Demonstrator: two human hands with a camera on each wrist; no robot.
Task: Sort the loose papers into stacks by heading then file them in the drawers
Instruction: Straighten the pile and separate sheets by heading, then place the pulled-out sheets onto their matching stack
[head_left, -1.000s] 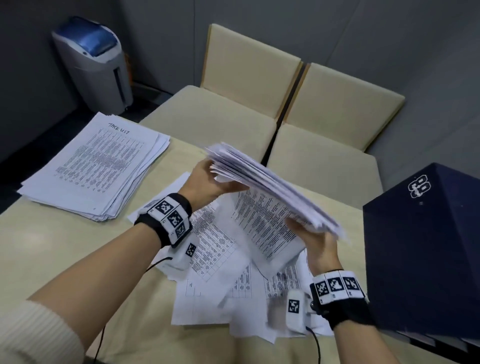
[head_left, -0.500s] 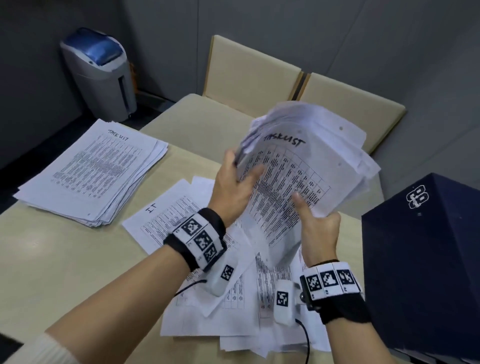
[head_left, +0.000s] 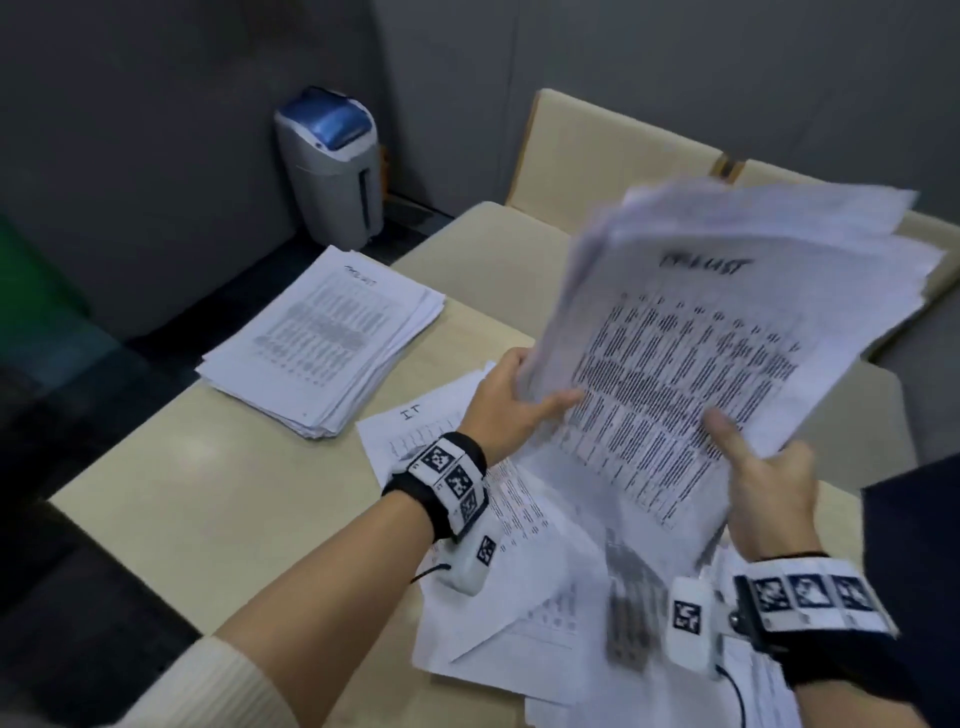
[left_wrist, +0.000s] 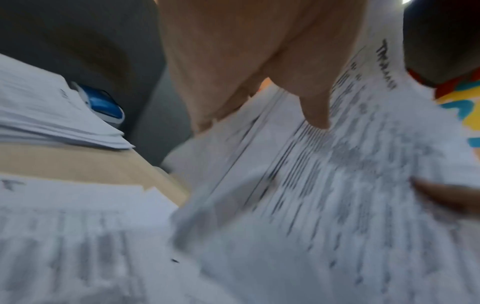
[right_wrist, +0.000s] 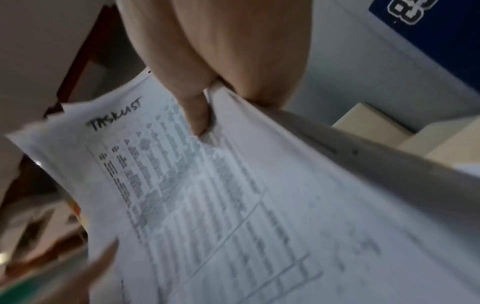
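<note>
While the left hand (head_left: 506, 402) pinches the tilted sheaf of papers (head_left: 711, 358), the right hand (head_left: 763, 483) seemingly pinches it too.

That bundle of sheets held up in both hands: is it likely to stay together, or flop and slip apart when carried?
The bundle is probably floppy: its far edges fan out unevenly. Sheets may well slide apart, since the left hand and right hand grip only its near edge. Nothing binding it is visible.
</note>
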